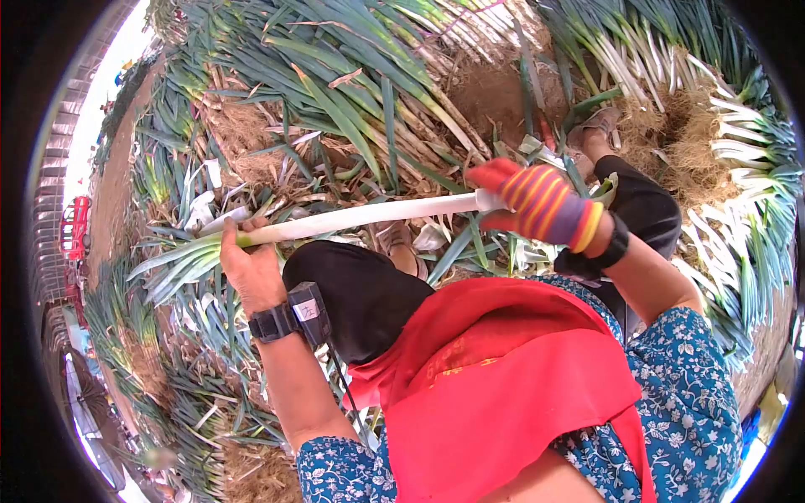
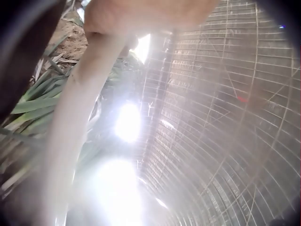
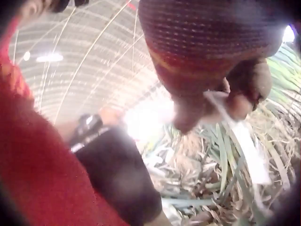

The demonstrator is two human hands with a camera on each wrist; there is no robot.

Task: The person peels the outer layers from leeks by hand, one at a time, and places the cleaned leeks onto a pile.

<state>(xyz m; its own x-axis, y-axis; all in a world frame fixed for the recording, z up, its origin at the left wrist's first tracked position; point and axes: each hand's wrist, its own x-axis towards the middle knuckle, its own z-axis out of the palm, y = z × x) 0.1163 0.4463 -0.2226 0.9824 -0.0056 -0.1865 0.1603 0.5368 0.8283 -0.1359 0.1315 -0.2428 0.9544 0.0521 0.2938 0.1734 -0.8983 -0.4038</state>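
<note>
A large green onion [image 1: 360,219] with a long white stalk lies nearly level between the two hands in the head view. My bare left hand [image 1: 251,256] grips it where the white turns to green leaves [image 1: 180,264]. In the left wrist view the white stalk [image 2: 75,108] runs down from that hand [image 2: 150,16]. My right hand [image 1: 541,205], in a striped glove, holds the root end with fingers above and thumb below. A thin white strip [image 3: 249,150] hangs below the gloved hand [image 3: 211,70] in the right wrist view.
Heaps of green onions [image 1: 352,92] with dry roots cover the ground ahead. White-stalked ones [image 1: 742,155] lie in a row at right. Loose peelings and leaves [image 1: 453,239] are strewn around the feet. Black-trousered knees [image 1: 352,289] stand close below the stalk.
</note>
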